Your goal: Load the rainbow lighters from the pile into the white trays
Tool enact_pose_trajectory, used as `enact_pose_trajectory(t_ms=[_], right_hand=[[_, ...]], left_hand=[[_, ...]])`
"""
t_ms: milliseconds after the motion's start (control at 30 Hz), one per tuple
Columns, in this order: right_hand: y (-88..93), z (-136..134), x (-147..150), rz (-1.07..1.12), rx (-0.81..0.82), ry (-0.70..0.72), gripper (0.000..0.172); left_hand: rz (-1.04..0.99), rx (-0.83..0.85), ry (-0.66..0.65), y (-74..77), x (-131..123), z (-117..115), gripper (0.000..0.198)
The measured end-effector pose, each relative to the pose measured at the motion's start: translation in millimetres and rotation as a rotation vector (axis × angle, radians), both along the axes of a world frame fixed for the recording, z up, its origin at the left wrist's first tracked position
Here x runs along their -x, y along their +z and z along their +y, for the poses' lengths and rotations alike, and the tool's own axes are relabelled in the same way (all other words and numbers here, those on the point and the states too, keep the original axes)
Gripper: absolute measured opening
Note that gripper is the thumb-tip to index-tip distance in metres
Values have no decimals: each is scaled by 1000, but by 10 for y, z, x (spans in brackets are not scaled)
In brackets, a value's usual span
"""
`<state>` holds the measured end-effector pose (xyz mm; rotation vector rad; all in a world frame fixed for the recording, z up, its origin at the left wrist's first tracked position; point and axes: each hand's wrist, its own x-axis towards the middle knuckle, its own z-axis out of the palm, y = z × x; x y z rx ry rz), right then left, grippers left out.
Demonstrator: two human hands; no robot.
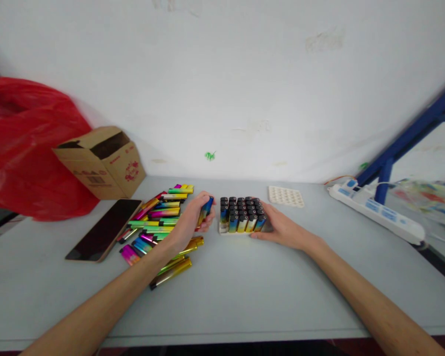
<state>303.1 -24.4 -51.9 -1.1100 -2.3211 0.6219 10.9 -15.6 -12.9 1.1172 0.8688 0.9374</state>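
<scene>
My left hand (191,220) is closed around a rainbow-coloured lighter (205,211), held just left of a tray of upright lighters (241,214). Several lighters with black tops stand packed in that tray. My right hand (282,228) rests against the tray's right side, fingers curled along its near corner. A loose pile of coloured lighters (159,222) lies flat on the grey table (244,287) under and left of my left hand.
A dark phone (106,229) lies left of the pile. Behind it stands an open cardboard box (102,160) and a red plastic bag (25,148). An empty white tray (286,196) sits behind the filled one. A white power strip (374,210) lies at right.
</scene>
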Motion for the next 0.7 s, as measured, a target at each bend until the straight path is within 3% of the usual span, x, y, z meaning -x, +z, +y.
enact_pose_trajectory(t_ms=[100,300,567,700], right_hand=[[15,-1,12,-2,-5,0,95],[19,3,19,-7,-14,4,94],[20,4,13,-10,-13,12,92],[13,6,11,-8,-20,14,92]], left_hand=[[122,-164,26,1,18,-5,16],[314,-529,-12,29,44,-17,18],[419,-632,-18,-15,61,24,21],[530,-777,-42,-30,48,-6,19]])
